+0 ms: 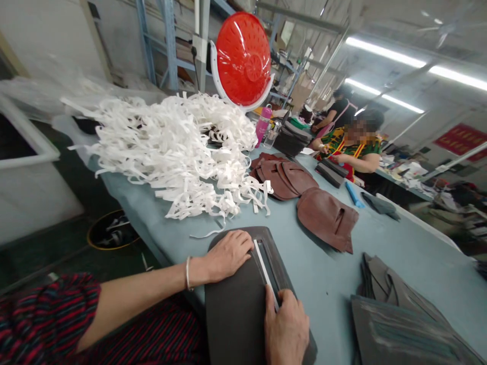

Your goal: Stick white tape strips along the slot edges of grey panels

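Observation:
A dark grey leather-like panel [232,319] with a long slot lies at the table's near edge. Along the slot runs a narrow white strip [263,263]. My left hand [228,256] rests on the panel, fingers bent slightly and lying on its surface, with the tips beside the strip's far end. Lower down, my right hand [287,324] is closed, its thumb and forefinger on the near end of the strip; its other fingers are curled and partly hidden.
A big heap of white strips [178,147] covers the table's far left. Brown slotted pieces [327,218] lie beyond the panel; grey pieces [403,319] are stacked at right. Behind stand a pink bottle [263,124] and a red lamp [243,58]. A co-worker [361,147] sits across.

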A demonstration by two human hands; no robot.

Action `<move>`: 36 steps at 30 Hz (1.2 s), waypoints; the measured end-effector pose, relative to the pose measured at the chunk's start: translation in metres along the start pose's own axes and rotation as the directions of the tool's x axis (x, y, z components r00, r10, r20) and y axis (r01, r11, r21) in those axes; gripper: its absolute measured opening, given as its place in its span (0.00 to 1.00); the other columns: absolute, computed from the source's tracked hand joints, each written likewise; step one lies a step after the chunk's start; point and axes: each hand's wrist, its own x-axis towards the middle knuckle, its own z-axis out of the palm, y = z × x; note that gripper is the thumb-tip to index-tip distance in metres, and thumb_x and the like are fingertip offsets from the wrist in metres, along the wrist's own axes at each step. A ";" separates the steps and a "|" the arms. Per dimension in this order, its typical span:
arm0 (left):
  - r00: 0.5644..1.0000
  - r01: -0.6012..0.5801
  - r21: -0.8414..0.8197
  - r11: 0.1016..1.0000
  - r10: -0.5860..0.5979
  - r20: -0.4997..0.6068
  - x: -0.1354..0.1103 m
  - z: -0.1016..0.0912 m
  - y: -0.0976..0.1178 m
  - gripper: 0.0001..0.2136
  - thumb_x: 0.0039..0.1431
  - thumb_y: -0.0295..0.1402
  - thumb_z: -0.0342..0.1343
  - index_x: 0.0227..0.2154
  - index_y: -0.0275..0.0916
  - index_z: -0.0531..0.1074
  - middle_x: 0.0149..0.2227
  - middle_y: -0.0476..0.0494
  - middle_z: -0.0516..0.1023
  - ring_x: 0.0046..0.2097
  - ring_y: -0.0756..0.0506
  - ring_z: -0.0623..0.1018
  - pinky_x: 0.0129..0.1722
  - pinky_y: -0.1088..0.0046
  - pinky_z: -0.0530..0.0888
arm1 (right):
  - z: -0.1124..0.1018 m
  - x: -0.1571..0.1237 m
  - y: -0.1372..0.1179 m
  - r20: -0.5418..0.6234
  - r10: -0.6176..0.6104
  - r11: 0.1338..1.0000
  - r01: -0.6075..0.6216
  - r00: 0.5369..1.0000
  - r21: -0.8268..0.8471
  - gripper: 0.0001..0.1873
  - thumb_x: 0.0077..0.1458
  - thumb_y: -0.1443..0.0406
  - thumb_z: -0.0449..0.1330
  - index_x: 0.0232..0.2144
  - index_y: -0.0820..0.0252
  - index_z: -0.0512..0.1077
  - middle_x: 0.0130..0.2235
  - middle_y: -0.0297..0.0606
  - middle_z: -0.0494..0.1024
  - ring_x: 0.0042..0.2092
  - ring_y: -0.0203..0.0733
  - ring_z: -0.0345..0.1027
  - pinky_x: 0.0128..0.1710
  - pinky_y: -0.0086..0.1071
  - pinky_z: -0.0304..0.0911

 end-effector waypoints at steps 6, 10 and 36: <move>0.998 -0.008 -0.003 1.000 0.008 -0.056 -0.005 0.009 0.002 0.06 0.60 0.28 0.52 0.40 0.38 0.66 0.43 0.42 0.68 0.48 0.43 0.68 0.50 0.61 0.67 | 0.018 0.039 -0.031 -0.037 -0.069 0.994 0.072 0.997 0.083 0.10 0.61 0.64 0.50 0.30 0.57 0.68 0.29 0.41 0.73 0.31 0.47 0.68 0.29 0.36 0.54; 0.998 0.000 -0.006 1.000 -0.001 -0.060 -0.005 0.004 0.002 0.08 0.61 0.29 0.50 0.43 0.38 0.66 0.45 0.41 0.69 0.50 0.42 0.68 0.52 0.60 0.67 | 0.034 0.060 -0.054 -0.070 -0.133 0.979 0.142 0.989 0.146 0.11 0.57 0.72 0.48 0.35 0.60 0.70 0.34 0.44 0.72 0.37 0.49 0.66 0.30 0.36 0.55; 0.974 -0.220 -0.067 0.973 0.223 0.036 -0.005 0.006 -0.005 0.21 0.60 0.21 0.43 0.55 0.37 0.64 0.57 0.40 0.69 0.60 0.45 0.65 0.59 0.64 0.59 | 0.008 -0.031 0.016 -0.085 -0.196 0.979 0.199 0.977 0.035 0.09 0.60 0.69 0.51 0.39 0.61 0.71 0.35 0.42 0.73 0.38 0.47 0.64 0.33 0.36 0.54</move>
